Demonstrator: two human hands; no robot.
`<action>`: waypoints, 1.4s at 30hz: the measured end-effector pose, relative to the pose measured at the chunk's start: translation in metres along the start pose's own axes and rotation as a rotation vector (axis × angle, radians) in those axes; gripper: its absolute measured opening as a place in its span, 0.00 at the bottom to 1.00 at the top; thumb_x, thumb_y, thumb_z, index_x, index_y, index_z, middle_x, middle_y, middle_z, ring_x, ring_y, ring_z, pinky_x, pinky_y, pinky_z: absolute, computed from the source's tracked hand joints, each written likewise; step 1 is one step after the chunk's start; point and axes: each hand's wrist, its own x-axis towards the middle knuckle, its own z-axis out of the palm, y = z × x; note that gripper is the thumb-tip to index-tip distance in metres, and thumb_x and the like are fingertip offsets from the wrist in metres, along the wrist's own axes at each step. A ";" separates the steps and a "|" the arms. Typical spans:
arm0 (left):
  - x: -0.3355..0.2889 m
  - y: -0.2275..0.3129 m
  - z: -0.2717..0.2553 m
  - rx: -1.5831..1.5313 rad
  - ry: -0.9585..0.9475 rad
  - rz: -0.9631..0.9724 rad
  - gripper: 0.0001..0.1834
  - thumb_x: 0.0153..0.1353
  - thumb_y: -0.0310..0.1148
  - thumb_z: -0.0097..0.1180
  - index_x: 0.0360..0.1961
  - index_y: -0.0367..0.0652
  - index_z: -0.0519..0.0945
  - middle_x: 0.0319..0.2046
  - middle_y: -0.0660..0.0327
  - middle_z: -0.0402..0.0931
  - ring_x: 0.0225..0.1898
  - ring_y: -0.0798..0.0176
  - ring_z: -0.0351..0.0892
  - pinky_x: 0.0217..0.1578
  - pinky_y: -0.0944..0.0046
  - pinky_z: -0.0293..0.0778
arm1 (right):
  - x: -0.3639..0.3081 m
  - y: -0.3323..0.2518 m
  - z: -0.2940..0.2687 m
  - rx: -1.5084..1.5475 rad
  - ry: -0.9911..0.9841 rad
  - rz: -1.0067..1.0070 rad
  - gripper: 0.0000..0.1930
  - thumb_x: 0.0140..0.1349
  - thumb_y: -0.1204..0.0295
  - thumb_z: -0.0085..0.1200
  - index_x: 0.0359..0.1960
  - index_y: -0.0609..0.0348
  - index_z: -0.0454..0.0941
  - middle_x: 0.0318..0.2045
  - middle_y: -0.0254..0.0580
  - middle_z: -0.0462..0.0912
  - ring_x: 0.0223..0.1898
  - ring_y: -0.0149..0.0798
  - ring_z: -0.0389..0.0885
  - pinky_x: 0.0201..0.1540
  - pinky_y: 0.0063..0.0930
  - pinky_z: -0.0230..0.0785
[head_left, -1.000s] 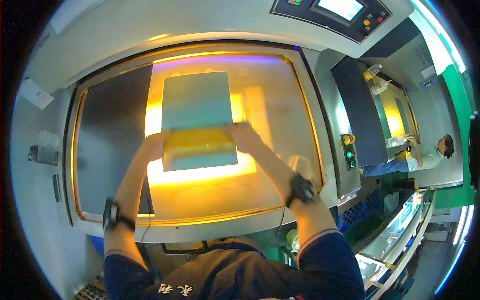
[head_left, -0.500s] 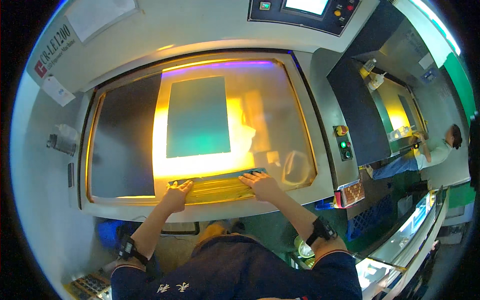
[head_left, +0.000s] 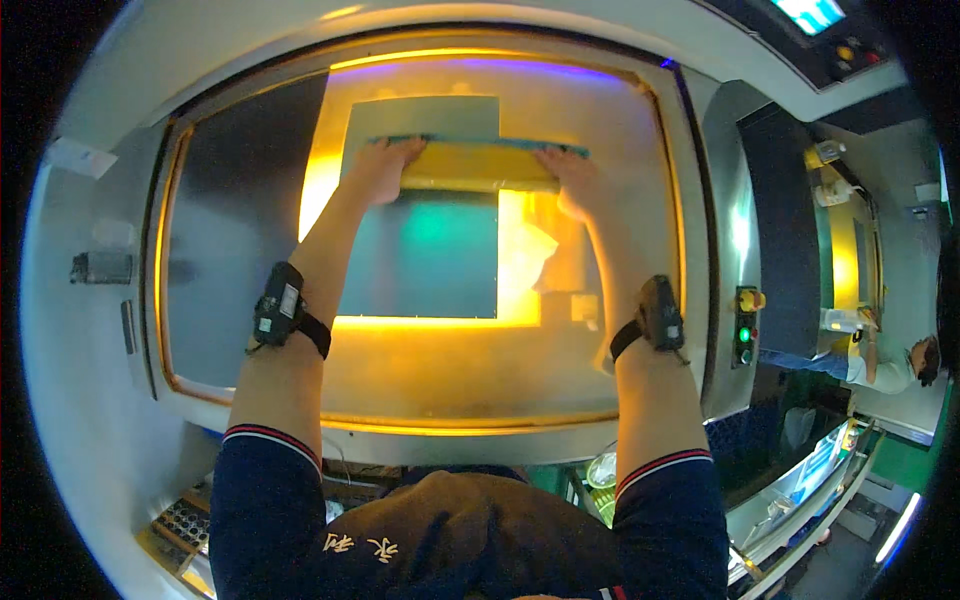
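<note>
My left hand (head_left: 384, 172) and my right hand (head_left: 574, 178) grip the two ends of a wide yellow squeegee-like bar (head_left: 482, 166) with a dark blue upper edge. The bar lies crosswise over the upper part of a grey-green rectangular sheet (head_left: 430, 265), hiding a strip of it, and its right end reaches past the sheet. My fingers are closed over the bar's far edge. Beneath is a flat work bed (head_left: 450, 385), glowing yellow around the sheet. A dark panel (head_left: 240, 220) covers the bed's left part.
A raised frame (head_left: 440, 427) borders the bed. To the right, a control box (head_left: 746, 325) carries buttons and a yellow-red knob. A dark cylinder (head_left: 102, 267) sits at the left on the machine. Another person (head_left: 895, 368) works at a similar machine at the far right.
Both hands have pushed the yellow bar away from me, from the bed's near edge to the upper part of the grey-green sheet. My arms are now stretched forward, and the view has shifted.
</note>
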 end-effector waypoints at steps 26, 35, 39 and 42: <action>-0.299 0.036 0.081 -0.058 -0.295 0.241 0.42 0.51 0.27 0.56 0.70 0.57 0.60 0.71 0.56 0.55 0.70 0.39 0.55 0.64 0.39 0.60 | -0.237 -0.136 0.023 0.608 -0.072 -0.075 0.28 0.63 0.72 0.50 0.67 0.47 0.64 0.64 0.49 0.68 0.61 0.54 0.70 0.69 0.57 0.48; -0.371 0.092 0.026 -0.145 -0.226 0.126 0.45 0.48 0.24 0.55 0.71 0.54 0.59 0.70 0.64 0.60 0.65 0.33 0.61 0.65 0.46 0.63 | -0.327 -0.186 0.009 0.148 0.000 -0.154 0.35 0.55 0.69 0.58 0.67 0.41 0.64 0.65 0.36 0.70 0.61 0.46 0.72 0.63 0.48 0.63; -0.419 0.119 0.048 -0.196 -0.283 0.071 0.45 0.49 0.23 0.55 0.71 0.55 0.58 0.71 0.65 0.58 0.67 0.37 0.59 0.65 0.45 0.63 | -0.369 -0.194 0.009 0.186 -0.109 -0.176 0.36 0.52 0.65 0.61 0.66 0.42 0.66 0.64 0.37 0.71 0.62 0.43 0.72 0.62 0.43 0.64; -0.470 0.168 0.011 -0.141 -0.274 -0.069 0.44 0.50 0.23 0.55 0.71 0.58 0.59 0.71 0.70 0.56 0.68 0.39 0.58 0.63 0.40 0.65 | -0.400 -0.179 0.015 0.218 0.053 -0.382 0.36 0.50 0.66 0.63 0.65 0.45 0.67 0.63 0.40 0.72 0.63 0.44 0.70 0.63 0.43 0.63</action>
